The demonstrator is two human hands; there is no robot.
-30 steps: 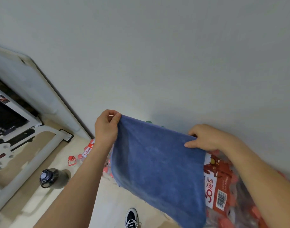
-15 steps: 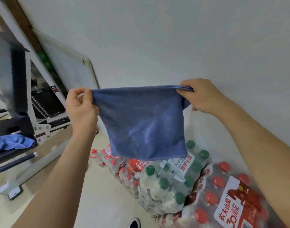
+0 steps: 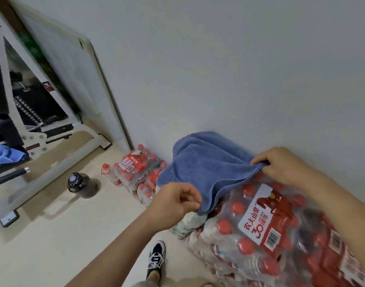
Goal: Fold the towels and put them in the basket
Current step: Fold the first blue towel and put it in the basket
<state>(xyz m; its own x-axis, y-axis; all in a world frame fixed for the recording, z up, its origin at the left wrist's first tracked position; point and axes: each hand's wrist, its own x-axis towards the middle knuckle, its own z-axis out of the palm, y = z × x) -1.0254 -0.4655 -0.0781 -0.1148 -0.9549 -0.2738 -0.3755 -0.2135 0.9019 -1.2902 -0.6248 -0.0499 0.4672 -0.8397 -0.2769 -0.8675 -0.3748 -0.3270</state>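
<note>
A blue towel (image 3: 206, 164) lies spread over the top of stacked shrink-wrapped water bottle packs (image 3: 258, 230) against the wall. My left hand (image 3: 175, 199) pinches the towel's near corner at the lower left. Its right corner is pinched by my right hand (image 3: 281, 164), over a red-capped pack. A second blue towel (image 3: 3, 155) lies on the dark bench of the gym machine at far left. No basket is in view.
A smaller pack of red-capped bottles (image 3: 136, 162) and a loose bottle (image 3: 108, 172) stand on the floor by the wall. A dark water jug (image 3: 78, 183) sits on the floor. A white gym machine frame (image 3: 53, 162) fills the left. My shoe (image 3: 155, 257) is below.
The towel was held up stretched in the air between both hands; now it has come down and lies over the bottle packs, with both hands still pinching its corners. The view tilted downward.
</note>
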